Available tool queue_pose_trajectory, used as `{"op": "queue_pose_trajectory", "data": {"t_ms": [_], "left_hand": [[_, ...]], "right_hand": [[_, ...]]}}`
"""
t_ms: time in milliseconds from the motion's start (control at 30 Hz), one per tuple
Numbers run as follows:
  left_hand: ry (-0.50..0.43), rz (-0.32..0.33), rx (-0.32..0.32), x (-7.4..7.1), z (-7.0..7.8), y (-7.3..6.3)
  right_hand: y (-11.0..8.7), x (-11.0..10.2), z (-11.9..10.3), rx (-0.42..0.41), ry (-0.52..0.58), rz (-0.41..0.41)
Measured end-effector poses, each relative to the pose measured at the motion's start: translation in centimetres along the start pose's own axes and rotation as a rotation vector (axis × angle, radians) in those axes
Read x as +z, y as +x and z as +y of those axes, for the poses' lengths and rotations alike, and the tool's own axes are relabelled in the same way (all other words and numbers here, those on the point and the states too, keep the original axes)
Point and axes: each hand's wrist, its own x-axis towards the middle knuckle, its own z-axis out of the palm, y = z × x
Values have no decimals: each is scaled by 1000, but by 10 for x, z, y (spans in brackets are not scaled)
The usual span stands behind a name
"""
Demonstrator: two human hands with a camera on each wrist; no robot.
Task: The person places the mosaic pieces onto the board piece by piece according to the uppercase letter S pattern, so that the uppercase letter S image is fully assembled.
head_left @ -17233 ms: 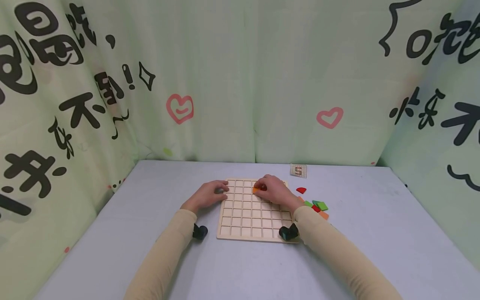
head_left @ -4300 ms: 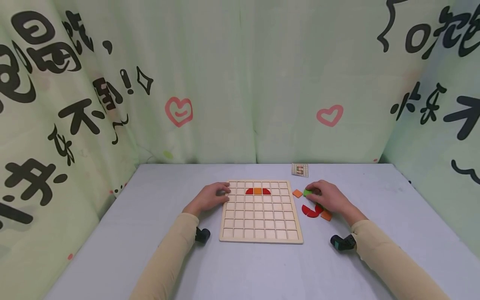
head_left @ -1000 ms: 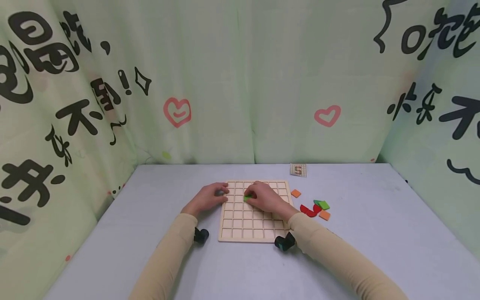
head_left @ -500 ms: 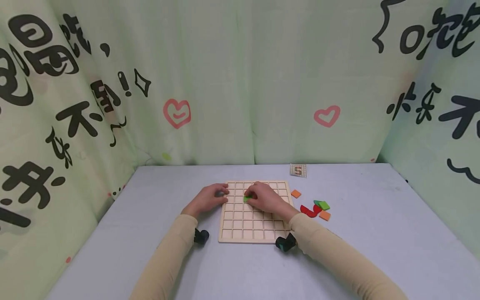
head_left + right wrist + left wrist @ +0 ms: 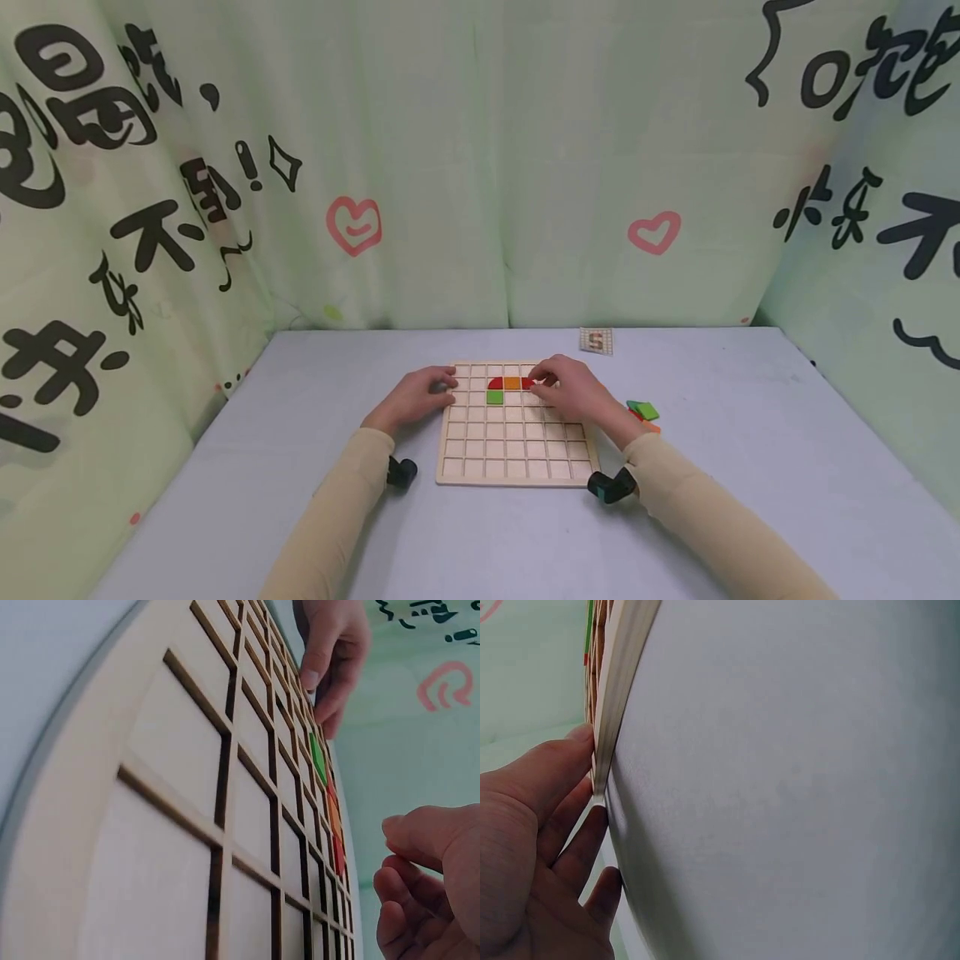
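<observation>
My left hand rests at the upper left edge of a wooden grid board. In the left wrist view its thumb and fingers touch the rim. My right hand hovers above the board's upper right part, fingers loosely bent, with nothing visible between thumb and forefinger in the right wrist view. One grid row holds a rounded red tile, an orange square tile and a second red tile, partly behind the right fingertips. Directly below the left red tile lies a green square tile.
Loose tiles lie right of the board: a green tile, a teal one, and red and orange ones partly hidden by the right forearm. A small pattern card lies near the table's far edge. A curtain hangs behind the table.
The right hand has let go of the green tile, which now lies in a cell below the left red tile, and has moved right. My left hand stays at the board's edge.
</observation>
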Motion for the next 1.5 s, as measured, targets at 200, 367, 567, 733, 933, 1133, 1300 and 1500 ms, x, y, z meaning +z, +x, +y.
{"op": "queue_pose_trajectory", "data": {"t_ms": [200, 367, 567, 733, 933, 1133, 1300, 1500], "left_hand": [[-2, -6, -3, -1, 3, -1], [7, 2, 7, -2, 5, -2], [0, 6, -5, -1, 3, -2], [-15, 2, -30, 1, 1, -1], [-10, 5, -37, 1, 3, -2], [-16, 10, -22, 0, 3, -2], [-18, 11, -16, 0, 3, -2], [-12, 9, -24, 0, 4, -3]], "right_hand": [[-14, -17, 20, 88, 8, 26], [-26, -28, 35, 149, 12, 33], [-36, -37, 50, 203, -22, 31], [-45, -43, 60, 251, -1, 26], [-56, -51, 72, 252, -30, 15], [-71, -67, 81, 238, -15, -55], [-79, -76, 87, 240, 3, -124], [-81, -74, 91, 234, -11, -141]]}}
